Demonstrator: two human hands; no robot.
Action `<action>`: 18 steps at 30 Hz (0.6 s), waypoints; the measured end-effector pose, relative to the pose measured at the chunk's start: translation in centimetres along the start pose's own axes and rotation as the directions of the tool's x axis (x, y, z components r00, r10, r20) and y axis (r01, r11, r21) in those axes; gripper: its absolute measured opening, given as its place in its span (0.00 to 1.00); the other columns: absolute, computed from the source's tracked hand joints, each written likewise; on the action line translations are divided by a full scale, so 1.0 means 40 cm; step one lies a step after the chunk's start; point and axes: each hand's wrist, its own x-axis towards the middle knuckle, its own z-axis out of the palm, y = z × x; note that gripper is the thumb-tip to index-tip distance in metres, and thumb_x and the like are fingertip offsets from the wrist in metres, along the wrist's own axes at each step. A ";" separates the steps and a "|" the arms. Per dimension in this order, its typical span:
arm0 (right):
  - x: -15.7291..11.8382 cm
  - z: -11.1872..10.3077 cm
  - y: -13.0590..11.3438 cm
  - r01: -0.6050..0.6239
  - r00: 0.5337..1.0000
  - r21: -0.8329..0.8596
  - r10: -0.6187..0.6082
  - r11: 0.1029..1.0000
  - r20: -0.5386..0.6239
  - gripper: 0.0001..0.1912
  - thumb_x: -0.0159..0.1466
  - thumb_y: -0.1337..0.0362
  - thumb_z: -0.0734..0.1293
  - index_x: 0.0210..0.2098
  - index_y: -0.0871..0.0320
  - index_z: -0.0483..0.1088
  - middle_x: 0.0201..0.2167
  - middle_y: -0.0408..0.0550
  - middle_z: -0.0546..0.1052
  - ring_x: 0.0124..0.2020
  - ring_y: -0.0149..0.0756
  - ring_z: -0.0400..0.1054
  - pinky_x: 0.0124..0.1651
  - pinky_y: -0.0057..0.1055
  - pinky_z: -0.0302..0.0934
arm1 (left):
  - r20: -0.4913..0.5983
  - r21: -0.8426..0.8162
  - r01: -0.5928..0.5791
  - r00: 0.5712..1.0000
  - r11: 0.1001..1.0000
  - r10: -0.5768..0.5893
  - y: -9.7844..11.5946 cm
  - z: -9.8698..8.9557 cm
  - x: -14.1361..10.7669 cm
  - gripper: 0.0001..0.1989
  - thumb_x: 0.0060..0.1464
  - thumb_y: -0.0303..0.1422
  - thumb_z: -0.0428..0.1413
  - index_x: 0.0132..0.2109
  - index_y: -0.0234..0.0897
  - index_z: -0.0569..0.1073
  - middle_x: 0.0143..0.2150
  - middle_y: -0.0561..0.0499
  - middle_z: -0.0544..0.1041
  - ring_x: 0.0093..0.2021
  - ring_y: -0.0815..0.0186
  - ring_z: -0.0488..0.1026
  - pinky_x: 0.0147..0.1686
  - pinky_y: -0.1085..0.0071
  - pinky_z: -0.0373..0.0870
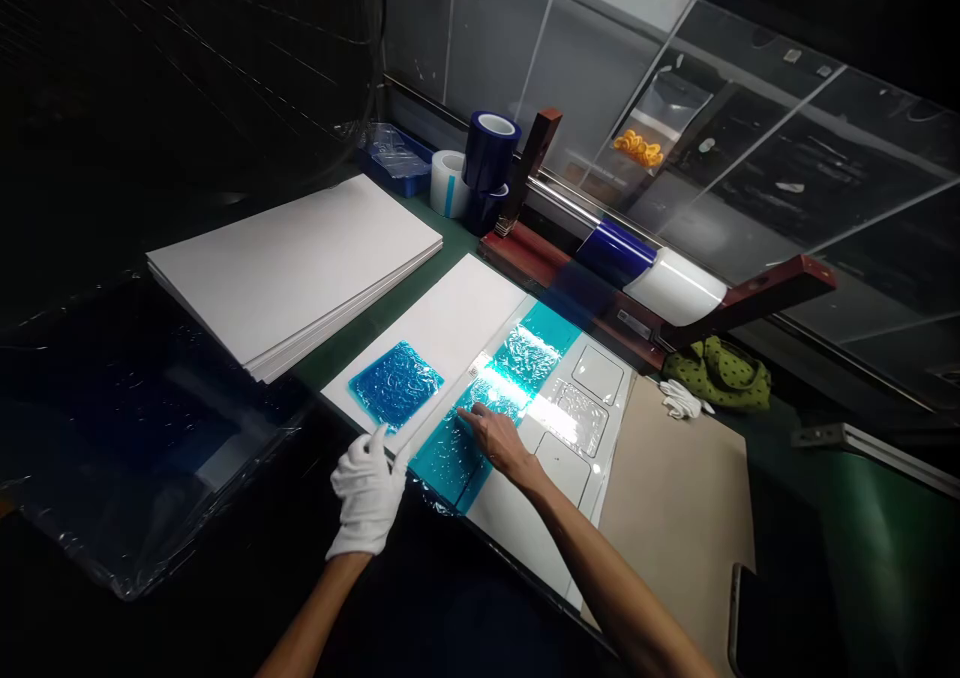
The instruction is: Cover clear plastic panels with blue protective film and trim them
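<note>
Blue film (450,455) under open right hand (499,440); gloved left grip (367,493) together, hold unclear

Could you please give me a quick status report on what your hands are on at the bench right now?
Right bare hand: fingertips on teal plastic film over white recessed panel. Left white-gloved hand: near edge of white sheet, beside crinkled blue film square.

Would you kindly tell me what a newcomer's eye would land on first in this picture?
The glossy turquoise film strip across the white panel stands out most, with a bare right hand pressing on it. Left of it lies a crinkled blue film square, beside the white-gloved left hand.
</note>
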 end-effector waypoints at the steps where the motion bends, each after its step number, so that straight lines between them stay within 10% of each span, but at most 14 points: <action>1: 0.002 0.000 0.000 0.007 1.000 -0.001 -0.007 1.000 0.002 0.23 0.71 0.66 0.45 0.57 0.49 0.62 0.42 0.50 0.72 0.27 0.33 0.66 0.27 0.29 0.48 | 0.017 -0.117 0.078 0.997 0.990 -0.077 -0.016 -0.005 -0.014 0.33 0.51 0.51 0.51 0.57 0.34 0.66 0.53 0.35 0.65 0.50 0.44 0.62 0.48 0.50 0.57; 8: 0.000 0.003 0.011 0.022 1.000 -0.001 -0.022 1.000 0.017 0.22 0.70 0.69 0.47 0.56 0.49 0.63 0.42 0.50 0.71 0.27 0.31 0.65 0.26 0.29 0.46 | 0.343 -0.441 0.363 0.913 0.821 -0.220 -0.062 0.015 -0.096 0.29 0.44 0.57 0.54 0.41 0.35 0.74 0.34 0.46 0.74 0.33 0.61 0.70 0.33 0.66 0.66; 18: -0.123 0.018 0.052 -0.030 0.999 0.024 0.029 0.999 0.023 0.21 0.70 0.66 0.48 0.56 0.48 0.64 0.40 0.49 0.72 0.29 0.32 0.67 0.27 0.28 0.47 | 0.338 -0.587 0.462 0.886 0.665 -0.317 -0.050 0.070 -0.080 0.26 0.34 0.53 0.63 0.31 0.34 0.76 0.28 0.51 0.73 0.31 0.66 0.69 0.34 0.70 0.62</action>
